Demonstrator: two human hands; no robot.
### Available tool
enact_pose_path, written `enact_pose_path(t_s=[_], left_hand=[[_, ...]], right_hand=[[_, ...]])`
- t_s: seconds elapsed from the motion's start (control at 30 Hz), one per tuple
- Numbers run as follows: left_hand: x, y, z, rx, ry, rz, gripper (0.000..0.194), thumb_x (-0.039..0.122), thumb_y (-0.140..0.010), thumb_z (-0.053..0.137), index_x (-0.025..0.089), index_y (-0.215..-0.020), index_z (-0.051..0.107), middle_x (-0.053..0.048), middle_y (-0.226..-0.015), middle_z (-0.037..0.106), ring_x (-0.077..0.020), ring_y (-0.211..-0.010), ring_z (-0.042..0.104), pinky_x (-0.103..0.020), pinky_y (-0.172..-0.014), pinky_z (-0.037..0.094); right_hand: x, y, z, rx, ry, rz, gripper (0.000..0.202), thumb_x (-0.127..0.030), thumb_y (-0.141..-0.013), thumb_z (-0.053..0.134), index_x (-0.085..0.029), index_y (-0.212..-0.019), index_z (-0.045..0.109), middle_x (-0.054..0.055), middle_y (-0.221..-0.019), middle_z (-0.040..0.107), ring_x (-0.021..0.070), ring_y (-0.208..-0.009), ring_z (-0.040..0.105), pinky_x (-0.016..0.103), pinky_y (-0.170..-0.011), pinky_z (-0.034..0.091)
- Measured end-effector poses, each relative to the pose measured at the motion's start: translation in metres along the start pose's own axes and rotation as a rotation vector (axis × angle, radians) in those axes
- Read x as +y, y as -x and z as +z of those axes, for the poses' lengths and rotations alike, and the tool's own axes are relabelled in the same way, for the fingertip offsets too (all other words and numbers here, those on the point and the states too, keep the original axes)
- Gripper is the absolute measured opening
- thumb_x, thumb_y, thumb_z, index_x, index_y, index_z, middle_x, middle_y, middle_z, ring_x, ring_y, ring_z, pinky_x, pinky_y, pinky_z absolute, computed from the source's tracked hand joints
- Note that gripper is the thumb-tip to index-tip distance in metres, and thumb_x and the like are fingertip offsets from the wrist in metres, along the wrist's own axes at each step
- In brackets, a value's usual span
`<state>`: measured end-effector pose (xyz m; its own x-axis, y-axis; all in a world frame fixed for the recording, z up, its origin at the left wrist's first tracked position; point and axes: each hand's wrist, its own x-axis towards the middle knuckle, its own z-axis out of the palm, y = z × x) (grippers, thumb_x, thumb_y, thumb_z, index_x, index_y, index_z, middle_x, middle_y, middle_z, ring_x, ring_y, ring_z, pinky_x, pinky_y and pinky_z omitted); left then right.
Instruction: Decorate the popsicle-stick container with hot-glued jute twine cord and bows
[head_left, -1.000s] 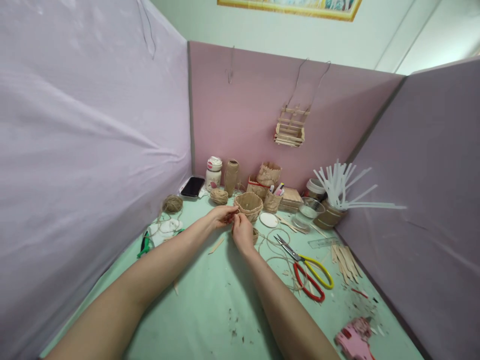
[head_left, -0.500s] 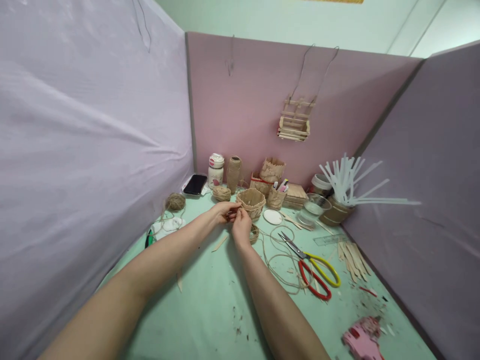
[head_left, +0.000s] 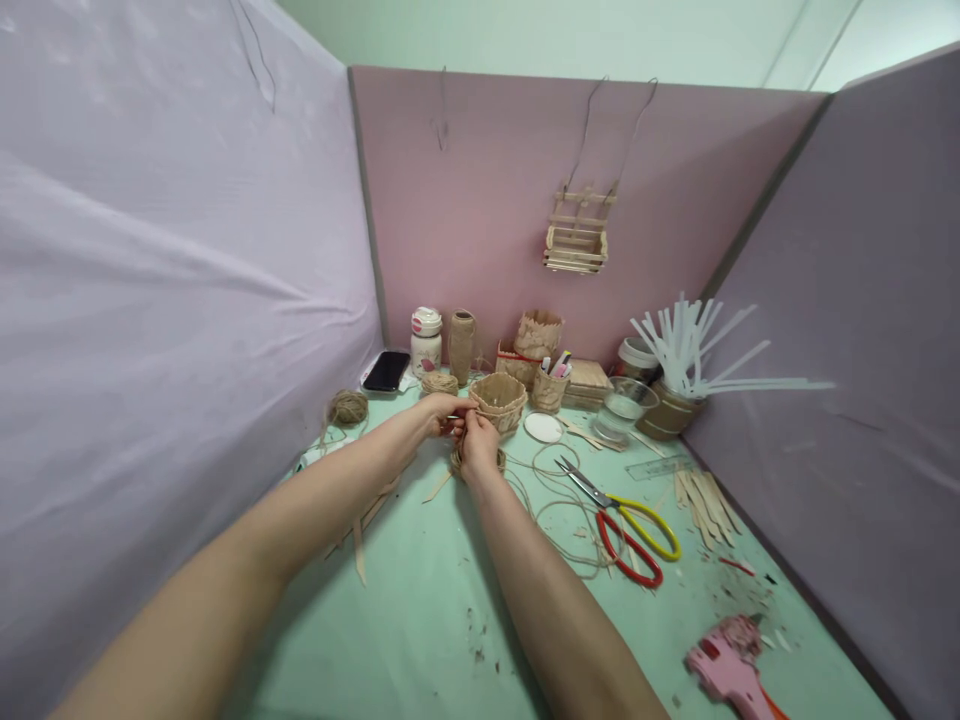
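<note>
A small basket [head_left: 498, 397] of wooden strips bound with twine stands upright near the table's middle. My left hand [head_left: 446, 414] reaches its front left side, fingers pinched near the rim. Close against it, my right hand [head_left: 479, 442] is closed, thumb and fingers together at the basket's near side. A strand of twine seems to run from these fingers, though the tips are mostly hidden. What the left fingertips grip is too small to make out. Below the right hand lies a coil of twine [head_left: 498, 461], partly covered by it.
Scissors [head_left: 615, 511] and loose twine lie to the right, with a pink glue gun [head_left: 729, 664] nearer. Wooden strips [head_left: 705, 505] are at the right edge. Behind stand a white bottle [head_left: 426, 345], a clear bowl [head_left: 623, 408] and a pot of white sticks [head_left: 670, 411].
The view has shifted slightly. My hands stay together at the basket's near left side, the right one a little farther left, so the coil now shows on both sides of it.
</note>
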<state>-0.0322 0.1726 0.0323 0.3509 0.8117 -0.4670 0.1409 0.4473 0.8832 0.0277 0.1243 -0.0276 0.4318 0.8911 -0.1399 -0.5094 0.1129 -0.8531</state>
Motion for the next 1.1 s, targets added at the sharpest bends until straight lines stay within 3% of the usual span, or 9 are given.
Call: enact_pose_path(t_s=[0.17, 0.33, 0.53, 0.7, 0.83, 1.0, 1.1], left_hand=[[0.015, 0.002, -0.003, 0.099, -0.229, 0.003, 0.028, 0.022, -0.067, 0.076, 0.016, -0.054, 0.053, 0.003, -0.045, 0.050, -0.0066, -0.038, 0.042, -0.020, -0.041, 0.024], [0.024, 0.007, -0.001, 0.152, -0.442, 0.119, 0.034, 0.018, -0.065, 0.076, 0.016, -0.045, 0.049, 0.005, -0.035, 0.039, -0.0058, -0.036, 0.033, -0.022, -0.040, 0.016], [0.029, 0.016, 0.002, 0.154, -0.602, 0.246, 0.032, 0.023, -0.064, 0.075, 0.015, -0.041, 0.053, 0.005, -0.034, 0.040, -0.0077, -0.039, 0.035, -0.022, -0.040, 0.020], [0.025, 0.011, 0.001, 0.136, -0.675, 0.343, 0.028, 0.032, -0.068, 0.073, 0.015, -0.050, 0.061, 0.003, -0.039, 0.046, -0.0081, -0.039, 0.037, -0.022, -0.040, 0.024], [0.020, 0.009, 0.001, 0.129, -0.742, 0.432, 0.022, 0.030, -0.074, 0.066, 0.015, -0.058, 0.064, 0.003, -0.043, 0.049, -0.0096, -0.041, 0.041, -0.022, -0.042, 0.028], [0.019, 0.007, 0.001, 0.129, -0.852, 0.576, 0.022, 0.023, -0.076, 0.062, 0.017, -0.056, 0.061, 0.002, -0.047, 0.050, -0.0128, -0.049, 0.046, -0.023, -0.052, 0.034], [0.021, 0.003, -0.002, 0.108, -0.924, 0.693, 0.021, 0.018, -0.075, 0.061, 0.018, -0.054, 0.061, -0.001, -0.055, 0.052, -0.0160, -0.063, 0.050, -0.024, -0.066, 0.038]], right_hand=[[0.002, -0.001, 0.010, 0.013, -0.032, 0.002, 0.024, -0.035, -0.082, 0.054, -0.019, -0.063, 0.052, -0.004, -0.050, 0.053, 0.0088, -0.041, 0.044, 0.022, -0.043, 0.038], [0.009, -0.002, 0.019, 0.045, -0.022, -0.040, 0.025, -0.032, -0.084, 0.047, -0.020, -0.061, 0.048, -0.003, -0.054, 0.054, 0.0098, -0.044, 0.045, 0.023, -0.045, 0.038], [0.011, -0.003, 0.021, 0.040, 0.036, -0.070, 0.021, -0.029, -0.084, 0.042, -0.020, -0.065, 0.049, -0.001, -0.059, 0.056, 0.0105, -0.046, 0.047, 0.022, -0.045, 0.039], [0.008, -0.002, 0.018, 0.019, 0.119, -0.097, 0.023, -0.031, -0.084, 0.041, -0.020, -0.065, 0.048, 0.000, -0.060, 0.057, 0.0104, -0.046, 0.046, 0.022, -0.044, 0.039], [0.007, -0.001, 0.015, 0.009, 0.198, -0.138, 0.026, -0.033, -0.085, 0.039, -0.022, -0.063, 0.046, -0.001, -0.055, 0.054, 0.0111, -0.045, 0.044, 0.022, -0.043, 0.036], [0.005, -0.001, 0.008, 0.009, 0.310, -0.210, 0.027, -0.031, -0.085, 0.040, -0.022, -0.060, 0.046, 0.000, -0.054, 0.055, 0.0138, -0.050, 0.046, 0.024, -0.047, 0.036], [0.005, -0.003, 0.005, 0.006, 0.368, -0.244, 0.025, -0.027, -0.083, 0.042, -0.022, -0.059, 0.048, 0.001, -0.057, 0.057, 0.0151, -0.055, 0.048, 0.025, -0.051, 0.037]])
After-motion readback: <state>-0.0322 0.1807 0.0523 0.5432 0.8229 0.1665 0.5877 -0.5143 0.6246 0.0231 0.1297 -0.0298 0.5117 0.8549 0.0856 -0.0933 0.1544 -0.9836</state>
